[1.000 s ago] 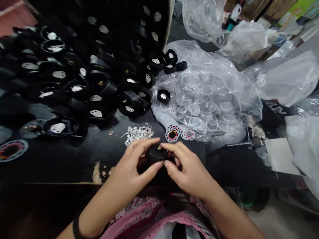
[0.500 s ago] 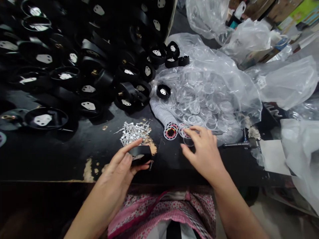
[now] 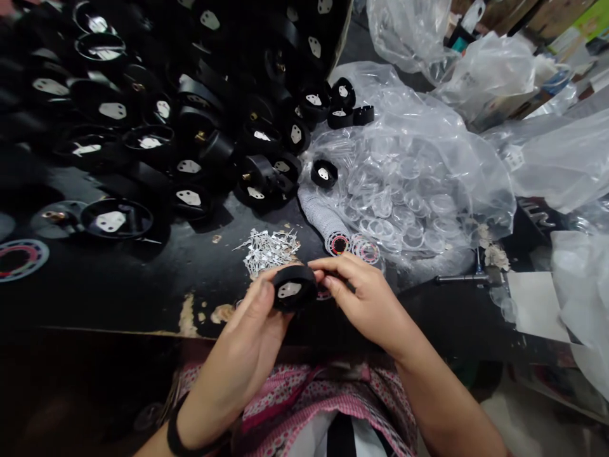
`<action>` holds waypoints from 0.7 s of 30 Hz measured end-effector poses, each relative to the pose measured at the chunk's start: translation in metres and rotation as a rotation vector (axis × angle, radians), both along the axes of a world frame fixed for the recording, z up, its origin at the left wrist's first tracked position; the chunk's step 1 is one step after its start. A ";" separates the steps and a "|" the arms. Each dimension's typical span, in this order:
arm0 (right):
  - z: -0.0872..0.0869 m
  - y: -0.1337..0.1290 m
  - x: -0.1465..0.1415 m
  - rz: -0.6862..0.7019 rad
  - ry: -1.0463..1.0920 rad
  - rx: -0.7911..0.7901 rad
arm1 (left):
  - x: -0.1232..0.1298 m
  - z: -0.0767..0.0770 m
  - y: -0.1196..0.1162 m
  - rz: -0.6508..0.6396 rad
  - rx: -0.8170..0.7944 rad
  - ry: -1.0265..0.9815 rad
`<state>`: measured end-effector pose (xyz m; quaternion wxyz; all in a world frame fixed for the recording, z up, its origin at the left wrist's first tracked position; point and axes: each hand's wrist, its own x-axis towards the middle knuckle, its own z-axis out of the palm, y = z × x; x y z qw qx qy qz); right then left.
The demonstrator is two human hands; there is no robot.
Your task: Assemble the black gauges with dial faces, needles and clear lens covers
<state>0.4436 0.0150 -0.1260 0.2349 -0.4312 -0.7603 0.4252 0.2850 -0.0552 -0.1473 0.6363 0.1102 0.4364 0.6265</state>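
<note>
My left hand [image 3: 259, 311] grips a round black case [image 3: 294, 289] with a white plate inside, tilted toward me. Close against its right side is my right hand [image 3: 359, 292], thumb and forefinger pinched on a patterned disc [image 3: 324, 293] that shows partly below the fingers. Beyond my hands lies a pile of small white pointers [image 3: 271, 249]. A long stack of printed discs [image 3: 320, 216] leans to the right of that pile, with loose discs [image 3: 365, 247] beside its near end.
Many black cases [image 3: 111, 219] are heaped at the left and back. Clear plastic rings in a transparent bag [image 3: 409, 165] lie right of centre. A screwdriver-like tool [image 3: 461, 279] and a white sheet [image 3: 537, 304] are at the right, near more plastic bags [image 3: 561, 171].
My right hand has come left from the loose discs to the black case, now pinching a disc. The case in my left hand has turned, showing its inside. The view has shifted slightly.
</note>
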 end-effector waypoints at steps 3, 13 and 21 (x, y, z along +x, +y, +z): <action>-0.001 -0.009 -0.003 -0.079 0.098 -0.151 | 0.004 0.001 -0.001 0.031 0.034 -0.006; 0.008 -0.019 -0.003 -0.184 0.188 0.021 | 0.012 0.003 -0.005 -0.009 -0.122 0.043; 0.012 -0.017 -0.008 -0.192 0.051 -0.076 | 0.011 -0.016 -0.013 -0.197 -0.056 0.355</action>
